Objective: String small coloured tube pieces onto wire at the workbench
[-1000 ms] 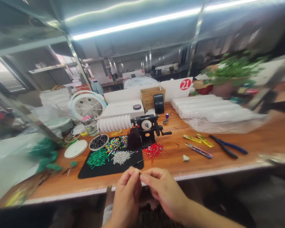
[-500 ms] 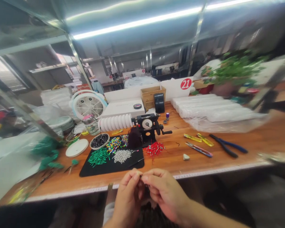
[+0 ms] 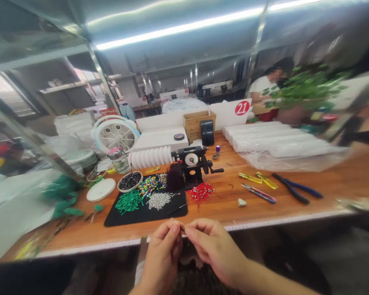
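Close together at the table's front edge, my left hand [image 3: 165, 250] and my right hand [image 3: 217, 250] each pinch thumb against fingers. Between the fingertips is a tiny dark thing, too small to name. Just beyond them lies a black mat [image 3: 118, 220] with green tube-like pieces [image 3: 129, 200], silvery pieces [image 3: 160, 200] and multicoloured beads [image 3: 148, 186]. A white bowl of black pieces [image 3: 130, 181] stands at its left edge. Behind the mat is a black hand-crank winder [image 3: 192, 159] bearing a ribbed white roll [image 3: 150, 157]. Red pieces with light beads [image 3: 200, 191] are heaped in front of the winder.
Right of the winder lie yellow-handled tools [image 3: 266, 180], a craft knife [image 3: 258, 193], blue-handled pliers [image 3: 297, 188] and a small whitish lump [image 3: 241, 203]. Plastic-wrapped white rolls [image 3: 273, 141] lie behind. A white fan [image 3: 117, 134] and a white lid [image 3: 101, 189] are left. A person [image 3: 264, 88] is at the back right.
The fingertips of my two hands have shifted only a little, still pinched. The person at the back right now shows more clearly behind the plant. The view has moved slightly.
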Demonstrator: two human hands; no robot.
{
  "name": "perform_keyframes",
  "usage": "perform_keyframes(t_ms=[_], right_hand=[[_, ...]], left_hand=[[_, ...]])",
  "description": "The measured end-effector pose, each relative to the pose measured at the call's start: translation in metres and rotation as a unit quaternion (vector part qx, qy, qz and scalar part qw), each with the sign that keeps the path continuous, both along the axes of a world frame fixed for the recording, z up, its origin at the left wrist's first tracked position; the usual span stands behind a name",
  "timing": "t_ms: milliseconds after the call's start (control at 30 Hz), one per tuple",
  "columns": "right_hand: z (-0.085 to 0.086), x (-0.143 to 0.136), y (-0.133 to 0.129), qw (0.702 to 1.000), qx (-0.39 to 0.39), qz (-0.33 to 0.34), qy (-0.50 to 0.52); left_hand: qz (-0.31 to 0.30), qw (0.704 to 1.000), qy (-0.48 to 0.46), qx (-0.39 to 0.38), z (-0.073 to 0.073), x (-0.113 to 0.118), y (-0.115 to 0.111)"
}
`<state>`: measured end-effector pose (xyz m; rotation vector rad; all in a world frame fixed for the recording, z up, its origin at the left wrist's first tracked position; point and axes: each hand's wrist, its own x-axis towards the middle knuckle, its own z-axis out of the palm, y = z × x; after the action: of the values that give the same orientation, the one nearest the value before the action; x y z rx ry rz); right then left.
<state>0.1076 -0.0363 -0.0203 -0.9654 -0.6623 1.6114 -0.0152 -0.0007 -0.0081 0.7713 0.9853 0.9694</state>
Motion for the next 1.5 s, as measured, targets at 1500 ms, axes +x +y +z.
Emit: perform_keyframes(t_ms=[1500], right_hand=[[-0.013,-0.001,0.004,0.999,0.023,0.0,-0.03]], left_hand=[[-0.015,0.999,-0.001,0.035,-0.01,0.002,0.0]])
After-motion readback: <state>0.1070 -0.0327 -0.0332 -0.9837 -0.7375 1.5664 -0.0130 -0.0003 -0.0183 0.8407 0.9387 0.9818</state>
